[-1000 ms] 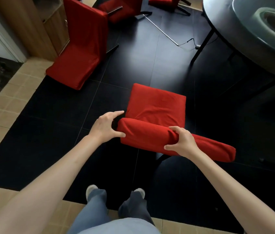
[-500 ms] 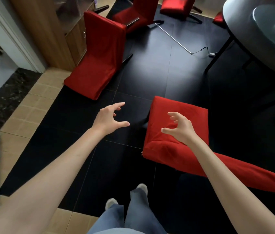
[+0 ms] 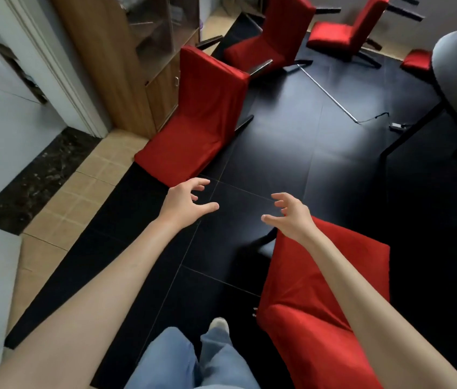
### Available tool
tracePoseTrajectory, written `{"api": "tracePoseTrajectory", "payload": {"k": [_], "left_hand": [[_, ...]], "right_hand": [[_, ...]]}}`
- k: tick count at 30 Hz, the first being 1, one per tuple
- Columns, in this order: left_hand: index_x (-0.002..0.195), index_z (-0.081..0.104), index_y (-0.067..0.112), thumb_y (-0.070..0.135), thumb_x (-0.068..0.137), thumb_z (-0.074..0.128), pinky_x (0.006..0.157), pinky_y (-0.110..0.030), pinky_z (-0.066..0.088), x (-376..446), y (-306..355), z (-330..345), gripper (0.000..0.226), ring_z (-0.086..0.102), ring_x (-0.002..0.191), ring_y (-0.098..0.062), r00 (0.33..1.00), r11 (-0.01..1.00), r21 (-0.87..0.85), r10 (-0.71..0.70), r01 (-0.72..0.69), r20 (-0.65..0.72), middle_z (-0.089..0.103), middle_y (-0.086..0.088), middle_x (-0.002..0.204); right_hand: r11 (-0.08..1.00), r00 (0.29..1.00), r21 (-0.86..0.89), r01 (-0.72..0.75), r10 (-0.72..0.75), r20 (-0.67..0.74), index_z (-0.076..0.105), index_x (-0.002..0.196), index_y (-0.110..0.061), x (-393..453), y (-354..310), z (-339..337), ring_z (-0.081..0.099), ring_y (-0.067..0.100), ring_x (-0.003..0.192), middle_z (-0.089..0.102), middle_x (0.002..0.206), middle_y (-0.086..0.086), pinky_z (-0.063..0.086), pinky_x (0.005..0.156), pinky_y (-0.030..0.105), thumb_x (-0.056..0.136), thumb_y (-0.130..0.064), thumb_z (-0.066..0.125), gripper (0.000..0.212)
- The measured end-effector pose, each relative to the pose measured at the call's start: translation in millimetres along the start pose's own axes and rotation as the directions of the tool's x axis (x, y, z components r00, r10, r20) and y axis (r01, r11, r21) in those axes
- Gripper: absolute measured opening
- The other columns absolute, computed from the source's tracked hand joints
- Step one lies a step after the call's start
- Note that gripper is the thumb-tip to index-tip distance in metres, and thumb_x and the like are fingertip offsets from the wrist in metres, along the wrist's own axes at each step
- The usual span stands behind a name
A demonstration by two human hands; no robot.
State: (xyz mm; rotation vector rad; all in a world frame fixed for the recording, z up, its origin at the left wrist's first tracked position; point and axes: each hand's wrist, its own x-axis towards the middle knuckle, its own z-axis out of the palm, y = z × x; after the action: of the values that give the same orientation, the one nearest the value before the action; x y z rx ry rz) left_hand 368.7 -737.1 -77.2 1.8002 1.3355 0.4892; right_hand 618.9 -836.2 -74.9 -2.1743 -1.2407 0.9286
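Both empty: left hand point(image 3: 185, 203), right hand point(image 3: 291, 217); near red chair point(image 3: 362, 265) cropped below.

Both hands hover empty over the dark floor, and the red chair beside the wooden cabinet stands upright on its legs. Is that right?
Not quite. In the head view the red chair beside the wooden cabinet lies tipped over, its legs pointing sideways. The left hand and right hand do hover empty over the dark floor.

Red chair point(image 3: 325, 276) on black floor point(image 3: 291, 164), beige tiles point(image 3: 81, 192), blue jeans point(image 3: 193, 363).
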Motion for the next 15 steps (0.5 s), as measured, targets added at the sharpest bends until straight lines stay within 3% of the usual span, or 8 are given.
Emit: {"api": "tracePoseTrajectory", "payload": {"k": [4,7,11,15], "left_hand": [[0.127,0.057,0.033,0.042,0.069,0.084,0.069,-0.012,0.039,52,-14,-26,0.064,0.060,0.094,-0.006,0.998,0.999,-0.014,-0.049,0.049,-0.031,0.062,0.010,0.117],[0.126,0.057,0.034,0.043,0.069,0.084,0.070,-0.014,0.041,96,-29,-52,0.064,0.060,0.093,-0.006,0.997,0.998,0.002,-0.059,0.059,-0.043,0.062,0.011,0.115],[0.126,0.057,0.035,0.044,0.069,0.083,0.077,-0.023,0.045,161,-49,-88,0.062,0.061,0.092,-0.007,0.997,0.998,0.022,-0.063,0.064,-0.043,0.061,0.012,0.114],[0.125,0.058,0.034,0.044,0.070,0.083,0.077,-0.024,0.046,220,-64,-116,0.061,0.061,0.089,-0.007,0.996,0.998,0.016,-0.064,0.065,-0.054,0.061,0.012,0.111]], "right_hand": [[1.000,0.999,0.021,0.003,-0.005,0.049,0.052,0.134,-0.027,63,-37,9,0.053,0.014,0.110,0.058,0.128,0.000,0.037,0.060,0.009,0.078,-0.034,0.079,0.062],[0.998,0.999,0.063,-0.001,-0.002,0.050,0.052,0.134,-0.027,111,-67,21,0.052,0.015,0.108,0.057,0.128,0.001,0.039,0.048,0.007,0.078,-0.033,0.078,0.062],[0.994,0.999,0.100,-0.037,0.033,0.036,0.052,0.134,-0.028,168,-105,44,0.053,0.014,0.108,0.058,0.128,0.001,0.041,0.061,0.015,0.079,-0.035,0.078,0.062],[0.992,0.997,0.100,-0.078,0.075,0.030,0.051,0.135,-0.026,217,-136,65,0.054,0.015,0.111,0.057,0.130,0.003,0.039,0.057,0.013,0.079,-0.035,0.076,0.061]]}}
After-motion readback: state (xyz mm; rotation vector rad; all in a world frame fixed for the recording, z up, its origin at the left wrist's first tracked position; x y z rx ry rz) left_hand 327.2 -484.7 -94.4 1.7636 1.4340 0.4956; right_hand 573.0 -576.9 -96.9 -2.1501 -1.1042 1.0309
